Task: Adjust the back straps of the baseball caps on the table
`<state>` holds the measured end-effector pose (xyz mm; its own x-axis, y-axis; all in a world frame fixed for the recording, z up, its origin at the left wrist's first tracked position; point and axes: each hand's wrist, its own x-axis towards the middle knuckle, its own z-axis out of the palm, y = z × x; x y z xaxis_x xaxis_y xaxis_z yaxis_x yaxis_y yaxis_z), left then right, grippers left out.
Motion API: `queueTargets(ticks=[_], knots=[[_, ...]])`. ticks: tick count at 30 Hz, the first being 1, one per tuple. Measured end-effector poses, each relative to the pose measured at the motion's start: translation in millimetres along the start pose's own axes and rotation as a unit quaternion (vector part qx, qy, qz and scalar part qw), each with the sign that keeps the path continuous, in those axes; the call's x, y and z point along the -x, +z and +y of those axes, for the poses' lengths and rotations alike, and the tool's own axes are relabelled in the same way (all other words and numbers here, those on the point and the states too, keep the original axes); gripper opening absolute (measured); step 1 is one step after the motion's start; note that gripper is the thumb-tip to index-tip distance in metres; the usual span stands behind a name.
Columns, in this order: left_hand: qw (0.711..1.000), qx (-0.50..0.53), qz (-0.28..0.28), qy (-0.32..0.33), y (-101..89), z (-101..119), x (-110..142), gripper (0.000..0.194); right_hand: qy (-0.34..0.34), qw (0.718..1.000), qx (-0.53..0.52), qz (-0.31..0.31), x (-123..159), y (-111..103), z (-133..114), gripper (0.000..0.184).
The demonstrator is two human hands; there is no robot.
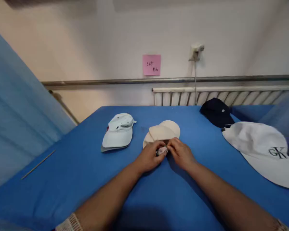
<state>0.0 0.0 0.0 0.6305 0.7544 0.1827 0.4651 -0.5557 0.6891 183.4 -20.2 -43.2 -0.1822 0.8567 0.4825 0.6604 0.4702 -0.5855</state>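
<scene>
Left hand (151, 156): curled round pale piece (162, 150)
Right hand (181, 154): fingers bent; grip I can't tell
Beige cap (162, 132): just beyond

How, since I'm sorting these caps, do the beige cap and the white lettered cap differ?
The white cap bears large dark letters; the beige cap shows none. The left hand and right hand are at the beige cap's near side; neither touches the white cap. In this picture, the white cap looks larger than the beige cap. Both lie on the blue surface.
</scene>
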Motion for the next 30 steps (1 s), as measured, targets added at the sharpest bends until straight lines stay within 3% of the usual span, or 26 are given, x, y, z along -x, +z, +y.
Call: queueTargets(ticks=[4, 7, 10, 14, 24, 30], knots=[[0.999, 0.047, 0.006, -0.021, 1.5, -7, -4, 0.022, 0.032, 0.998, -0.031, 0.053, -1, 4, -2, 0.009], [0.988, 0.138, 0.029, -0.064, 4.3, -9, -7, 0.022, 0.025, 0.994, -0.053, 0.095, 0, 3, -8, 0.005], [0.978, 0.180, 0.058, -0.089, 7.0, -10, -9, 0.023, -0.015, 0.996, -0.044, 0.074, 3, 1, -14, 0.007], [0.981, 0.164, 0.060, -0.080, 10.6, -10, -8, 0.020, -0.011, 0.999, 0.010, 0.037, 5, 1, -18, 0.009], [0.985, 0.140, 0.066, -0.072, 15.4, -7, -9, 0.020, -0.049, 0.987, 0.148, 0.031, 4, 5, -19, 0.015], [0.991, 0.068, 0.082, -0.077, 15.2, -9, -8, 0.020, -0.024, 0.996, 0.078, 0.031, 6, 4, -16, 0.009]])
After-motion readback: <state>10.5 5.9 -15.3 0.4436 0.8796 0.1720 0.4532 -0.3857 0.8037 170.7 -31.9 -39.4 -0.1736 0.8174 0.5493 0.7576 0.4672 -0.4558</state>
